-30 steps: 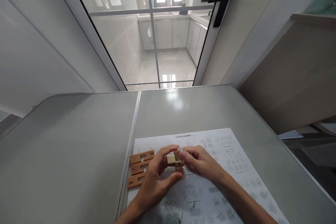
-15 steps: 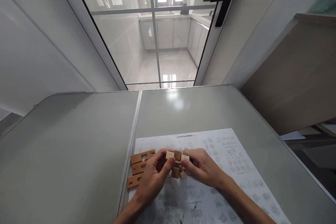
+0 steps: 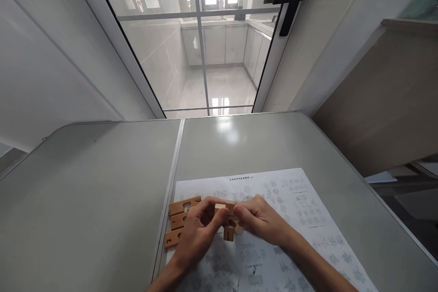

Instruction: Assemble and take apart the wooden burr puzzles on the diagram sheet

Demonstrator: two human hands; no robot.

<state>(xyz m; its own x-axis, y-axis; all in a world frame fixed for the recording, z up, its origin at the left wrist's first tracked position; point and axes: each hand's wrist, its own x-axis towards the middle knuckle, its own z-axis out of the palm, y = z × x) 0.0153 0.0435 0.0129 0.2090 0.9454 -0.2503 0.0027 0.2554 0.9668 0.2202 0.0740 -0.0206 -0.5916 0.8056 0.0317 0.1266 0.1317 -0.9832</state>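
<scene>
Between my two hands is a cluster of interlocking wooden puzzle pieces, held just over the printed sheet. My left hand pinches its left side, thumb in front of a pale block end. From the right, my right hand grips it with the thumb pressed against the upper part. Fingers cover much of the cluster, so how its pieces fit together is partly hidden. To the left of my left hand lie three flat wooden pieces with cut-out slots and handwritten numbers; my hand hides parts of them.
The sheet carries rows of faint puzzle diagrams and lies on a grey folding table. A pale seam strip crosses the table. Beyond the far edge stands a glass door with a black handle.
The wooden cluster has turned in my hands; its lower block hangs slightly lower. The pale block end on the right is now covered by my right thumb.
</scene>
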